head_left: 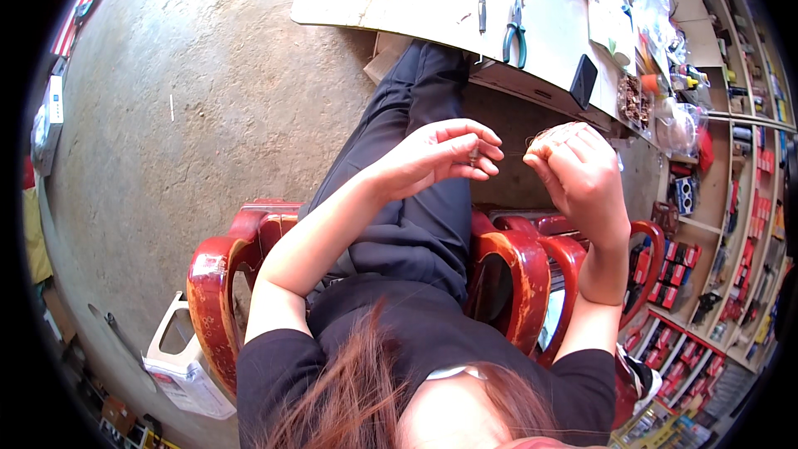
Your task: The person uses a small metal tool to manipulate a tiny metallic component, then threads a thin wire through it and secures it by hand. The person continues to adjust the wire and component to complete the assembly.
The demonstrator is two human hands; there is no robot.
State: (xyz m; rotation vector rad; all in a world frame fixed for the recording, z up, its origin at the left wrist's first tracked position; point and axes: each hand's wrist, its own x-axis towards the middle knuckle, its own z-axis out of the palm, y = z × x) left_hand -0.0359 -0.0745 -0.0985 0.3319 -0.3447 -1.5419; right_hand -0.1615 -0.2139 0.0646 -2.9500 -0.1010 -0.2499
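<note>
My left hand (440, 154) is raised over my lap, fingers curled around a small metallic piece (474, 156) whose kind I cannot make out. To its right my right hand (582, 166) is closed in a pinch. A thin, dark, hair-fine wire (542, 135) shows at its fingertips; most of it is hidden by the fingers. The two hands are a short gap apart and do not touch. On the white table beyond lie pliers with blue-and-black handles (514, 37), a small dark-handled tool (482, 16) and a black phone (583, 81) near the edge.
Red wooden chair armrests (218, 283) flank me. A tangle of copper-coloured pieces (634, 104) and plastic bags (652, 8) sit at the table's right. Shelves (706, 233) of packaged goods line the right side. A white plastic container (187, 366) stands on the concrete floor at left.
</note>
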